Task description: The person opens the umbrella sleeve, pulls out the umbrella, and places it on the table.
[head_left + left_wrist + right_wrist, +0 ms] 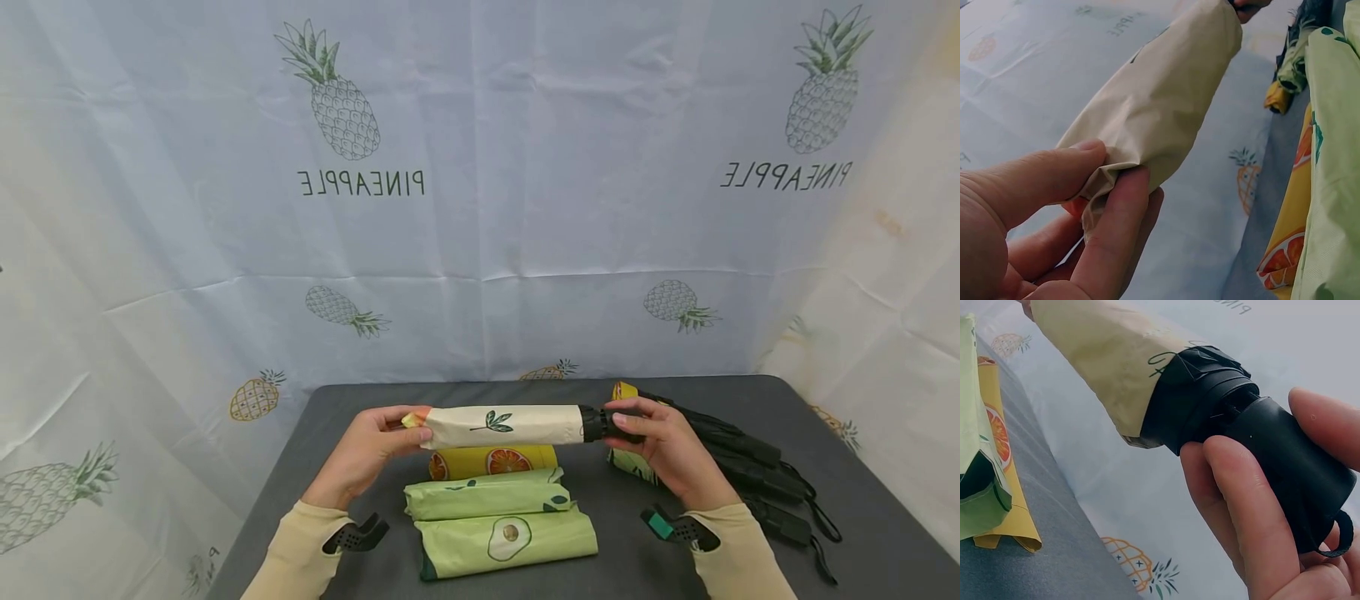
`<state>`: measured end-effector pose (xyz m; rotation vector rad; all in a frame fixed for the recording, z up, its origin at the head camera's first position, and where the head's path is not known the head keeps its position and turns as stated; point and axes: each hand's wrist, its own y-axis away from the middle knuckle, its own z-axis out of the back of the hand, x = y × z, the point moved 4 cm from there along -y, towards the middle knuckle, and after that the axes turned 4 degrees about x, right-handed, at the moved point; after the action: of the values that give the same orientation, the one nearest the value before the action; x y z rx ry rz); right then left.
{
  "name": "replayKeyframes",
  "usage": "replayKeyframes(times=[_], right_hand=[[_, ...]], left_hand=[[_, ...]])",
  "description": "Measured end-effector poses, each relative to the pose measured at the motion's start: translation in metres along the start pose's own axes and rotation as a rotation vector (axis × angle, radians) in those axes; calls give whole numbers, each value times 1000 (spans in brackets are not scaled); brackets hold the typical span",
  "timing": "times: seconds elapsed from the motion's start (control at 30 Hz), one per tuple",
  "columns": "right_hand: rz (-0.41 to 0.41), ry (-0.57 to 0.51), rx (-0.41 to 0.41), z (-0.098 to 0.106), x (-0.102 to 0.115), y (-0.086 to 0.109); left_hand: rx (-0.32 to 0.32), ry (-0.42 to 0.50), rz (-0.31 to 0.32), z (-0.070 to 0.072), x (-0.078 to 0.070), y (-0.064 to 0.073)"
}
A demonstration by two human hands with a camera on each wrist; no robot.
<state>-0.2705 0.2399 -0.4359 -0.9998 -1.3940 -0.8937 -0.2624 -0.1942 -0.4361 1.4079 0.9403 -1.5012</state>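
Note:
A folded umbrella (517,426) in a cream cover with a green leaf print is held level above the table by both hands. At its left end, my left hand (375,446) pinches the cover's gathered tip between thumb and fingers; the crumpled cloth (1107,178) shows close up in the left wrist view. My right hand (663,442) grips the black handle (1291,469) at the other end, and a small strap loop (1340,534) hangs from it. Black folds stick out of the cover's mouth beside the handle.
On the dark table (360,542) lie a yellow cover with orange slices (491,461), a light green cover (487,495) and an avocado-print green cover (517,542). Several black folded umbrellas (750,467) with wrist straps lie at the right. A pineapple-print curtain (525,208) hangs behind.

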Motion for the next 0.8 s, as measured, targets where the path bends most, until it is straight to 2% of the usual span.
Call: replayKeyframes(times=[0.37, 0.8], right_hand=[[0, 11, -36, 11, 1, 3], [5, -9, -35, 24, 1, 6]], left_hand=[[-8, 7, 0, 2, 0, 0], [-17, 10, -2, 4, 0, 0]])
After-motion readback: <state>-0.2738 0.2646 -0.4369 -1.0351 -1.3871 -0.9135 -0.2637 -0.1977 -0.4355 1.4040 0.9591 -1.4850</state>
